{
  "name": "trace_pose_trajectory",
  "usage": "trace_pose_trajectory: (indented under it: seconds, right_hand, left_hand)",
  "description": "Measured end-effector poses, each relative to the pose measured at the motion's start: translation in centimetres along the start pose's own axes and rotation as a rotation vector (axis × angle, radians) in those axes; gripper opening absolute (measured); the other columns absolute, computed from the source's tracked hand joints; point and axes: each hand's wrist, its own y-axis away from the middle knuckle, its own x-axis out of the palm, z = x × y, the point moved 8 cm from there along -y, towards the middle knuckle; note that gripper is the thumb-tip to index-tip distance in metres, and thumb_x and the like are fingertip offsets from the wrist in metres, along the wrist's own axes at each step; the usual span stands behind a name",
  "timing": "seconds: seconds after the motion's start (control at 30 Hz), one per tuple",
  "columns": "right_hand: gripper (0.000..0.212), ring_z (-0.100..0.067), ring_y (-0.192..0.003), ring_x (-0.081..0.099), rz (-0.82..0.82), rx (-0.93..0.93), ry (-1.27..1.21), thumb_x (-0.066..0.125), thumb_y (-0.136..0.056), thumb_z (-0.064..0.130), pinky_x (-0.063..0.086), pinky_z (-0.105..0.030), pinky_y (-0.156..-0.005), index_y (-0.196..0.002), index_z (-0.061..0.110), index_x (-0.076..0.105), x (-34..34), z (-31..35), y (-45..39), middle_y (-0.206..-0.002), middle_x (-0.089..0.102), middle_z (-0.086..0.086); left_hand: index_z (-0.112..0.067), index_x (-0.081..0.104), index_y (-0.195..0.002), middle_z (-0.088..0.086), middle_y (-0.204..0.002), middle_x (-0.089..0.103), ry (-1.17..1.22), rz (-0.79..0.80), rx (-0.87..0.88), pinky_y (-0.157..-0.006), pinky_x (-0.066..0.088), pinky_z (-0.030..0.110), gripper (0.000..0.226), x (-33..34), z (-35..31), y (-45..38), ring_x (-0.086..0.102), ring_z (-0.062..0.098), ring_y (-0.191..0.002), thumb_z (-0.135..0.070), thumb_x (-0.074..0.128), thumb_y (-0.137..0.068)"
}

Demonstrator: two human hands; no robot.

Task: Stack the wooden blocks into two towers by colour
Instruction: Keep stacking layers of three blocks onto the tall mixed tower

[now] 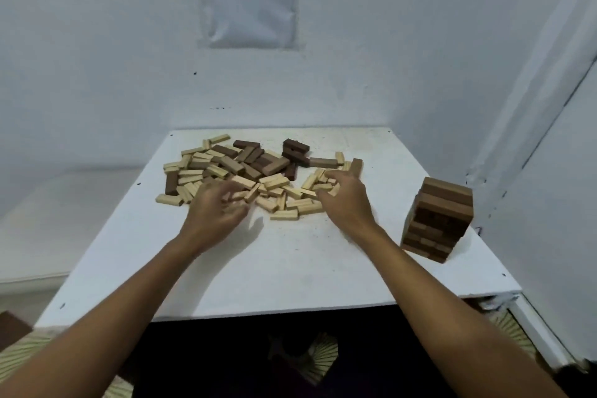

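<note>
Your left hand point(217, 207) and right hand point(343, 196) reach over the near edge of the white table point(290, 268) into the scattered pile point(245, 178), fingers loosely curled and blurred, so whether either holds a block cannot be told. You appear to be sorting: the brown tower point(436, 220) stands well right of your right hand. Next comes gathering pale blocks point(284, 215), nearest your fingers; dark blocks point(295, 152) lie farther back.

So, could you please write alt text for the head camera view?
A person's left hand and right hand reach into a pile of loose blocks, light and dark, on a white table. One dark tower stands at the right.
</note>
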Motion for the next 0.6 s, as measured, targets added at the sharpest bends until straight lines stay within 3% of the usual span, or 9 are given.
trace_pose_trajectory:
  seconds: [0.1,0.23,0.33,0.4,0.5,0.6]
  right_hand:
    - [0.038,-0.029,-0.117,0.052,-0.090,0.061,0.095,0.060,-0.086,0.016,0.049,-0.046,-0.093,-0.123,0.007,0.061,0.6,-1.5,-2.8,-0.128,0.051,-0.010]
    - [0.049,-0.033,-0.135,0.032,-0.143,0.191,0.251,0.052,-0.093,0.025,0.036,-0.047,-0.108,-0.139,0.011,0.046,0.5,-4.0,-6.5,-0.140,0.042,-0.014]
    - [0.054,-0.041,-0.145,0.010,-0.076,0.298,0.388,0.043,-0.098,0.037,0.018,-0.050,-0.117,-0.145,0.014,0.035,0.9,-6.2,-8.8,-0.155,0.020,-0.017]
    - [0.058,-0.041,-0.146,0.002,-0.024,0.333,0.429,0.037,-0.099,0.042,0.009,-0.052,-0.119,-0.149,0.014,0.028,1.5,-7.1,-9.8,-0.159,0.009,-0.017]
    - [0.062,-0.039,-0.145,0.011,0.044,0.331,0.481,0.030,-0.098,0.046,0.009,-0.051,-0.118,-0.149,0.011,0.026,2.9,-7.7,-10.7,-0.157,0.014,-0.021]
    - [0.065,-0.037,-0.142,0.020,0.071,0.264,0.471,0.036,-0.097,0.049,0.016,-0.048,-0.117,-0.147,0.008,0.031,4.3,-7.2,-11.0,-0.154,0.021,-0.022]
  left_hand:
    - [-0.009,0.071,-0.103,0.009,-0.106,0.069,-0.120,-0.068,-0.014,-0.092,0.047,0.049,0.055,-1.1,3.3,0.6,0.059,0.031,-0.105,-0.052,0.058,-0.072]
    - [-0.017,0.066,-0.114,0.006,-0.125,0.060,-0.219,-0.039,-0.102,-0.100,0.035,0.058,0.064,-0.8,6.1,0.0,0.043,0.036,-0.126,-0.063,0.047,-0.073]
    - [-0.028,0.050,-0.137,0.003,-0.155,0.032,-0.258,0.078,-0.193,-0.112,0.008,0.059,0.082,0.8,6.7,-0.6,0.012,0.031,-0.146,-0.074,0.029,-0.072]
    - [-0.034,0.034,-0.147,0.000,-0.162,0.015,-0.287,0.156,-0.230,-0.113,-0.007,0.056,0.090,1.9,6.7,-0.9,-0.003,0.024,-0.149,-0.077,0.018,-0.070]
    - [-0.036,0.022,-0.151,0.002,-0.163,0.010,-0.338,0.195,-0.226,-0.113,-0.010,0.057,0.092,2.7,6.6,-1.6,-0.004,0.021,-0.150,-0.077,0.009,-0.070]
    - [-0.034,0.019,-0.153,0.002,-0.163,0.006,-0.338,0.229,-0.224,-0.115,-0.014,0.054,0.095,3.1,6.9,-2.0,-0.006,0.019,-0.150,-0.078,0.006,-0.069]
